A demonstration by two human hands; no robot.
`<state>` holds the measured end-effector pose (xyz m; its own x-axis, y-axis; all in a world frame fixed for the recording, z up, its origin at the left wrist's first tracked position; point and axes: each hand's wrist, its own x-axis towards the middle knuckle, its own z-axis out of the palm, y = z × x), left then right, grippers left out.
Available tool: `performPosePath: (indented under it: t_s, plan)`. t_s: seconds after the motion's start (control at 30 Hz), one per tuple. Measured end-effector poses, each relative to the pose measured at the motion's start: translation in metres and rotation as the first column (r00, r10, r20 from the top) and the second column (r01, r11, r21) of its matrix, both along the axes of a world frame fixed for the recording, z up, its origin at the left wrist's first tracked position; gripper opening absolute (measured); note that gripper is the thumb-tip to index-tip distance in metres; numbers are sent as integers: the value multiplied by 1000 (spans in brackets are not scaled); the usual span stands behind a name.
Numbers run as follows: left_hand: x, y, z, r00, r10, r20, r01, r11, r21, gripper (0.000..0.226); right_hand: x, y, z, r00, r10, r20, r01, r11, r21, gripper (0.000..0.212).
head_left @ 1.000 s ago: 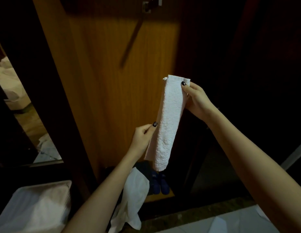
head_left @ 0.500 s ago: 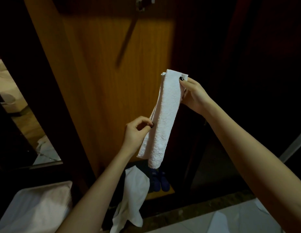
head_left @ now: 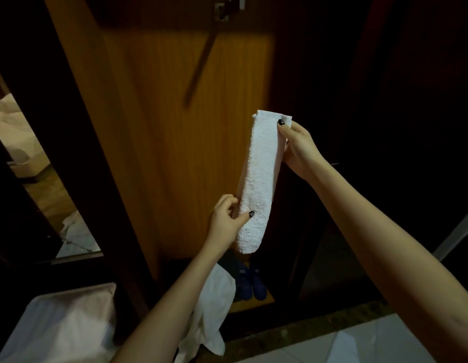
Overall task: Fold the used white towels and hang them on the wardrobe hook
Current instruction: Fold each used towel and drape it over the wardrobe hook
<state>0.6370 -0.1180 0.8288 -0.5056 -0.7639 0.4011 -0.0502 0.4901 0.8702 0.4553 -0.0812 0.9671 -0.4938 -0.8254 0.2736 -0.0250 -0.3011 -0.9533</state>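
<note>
A white towel (head_left: 261, 176), folded into a long narrow strip, hangs upright in front of the wooden wardrobe panel (head_left: 175, 127). My right hand (head_left: 297, 145) pinches its top right corner between thumb and fingers. My left hand (head_left: 227, 221) grips the strip near its lower end, thumb across the front. The metal wardrobe hook (head_left: 227, 9) sits at the top of the panel, well above the towel. A second white cloth (head_left: 212, 310) hangs below my left forearm.
Dark blue shoes (head_left: 250, 281) stand on the wardrobe floor under the towel. A white bin or basket (head_left: 57, 326) is at the lower left. A mirror (head_left: 31, 166) at the left reflects bedding. Pale floor tiles (head_left: 358, 344) lie at the lower right.
My left hand slid a little down the strip and took hold of it with the thumb in front. The towel stays upright in about the same place.
</note>
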Motion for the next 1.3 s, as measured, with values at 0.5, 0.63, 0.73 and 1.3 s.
performPosePath:
  t_s: [0.5, 0.63, 0.73, 1.3]
  plan:
    - [20, -48, 18, 970, -209, 125, 206, 978, 39, 9, -30, 1, -37, 962, -272, 3, 269, 953, 136, 15]
    - [26, -70, 35, 956, -239, 172, 233, 971, 54, 15, -42, 2, -39, 921, -351, -169, 373, 920, 123, 6]
    - [31, -86, 54, 932, -289, 220, 310, 949, -65, 29, -51, 4, -35, 919, -301, -255, 327, 943, 63, 30]
    - [46, -175, 193, 877, -376, 298, 381, 923, 44, 20, -97, -27, 40, 973, -231, -20, 228, 968, -107, 22]
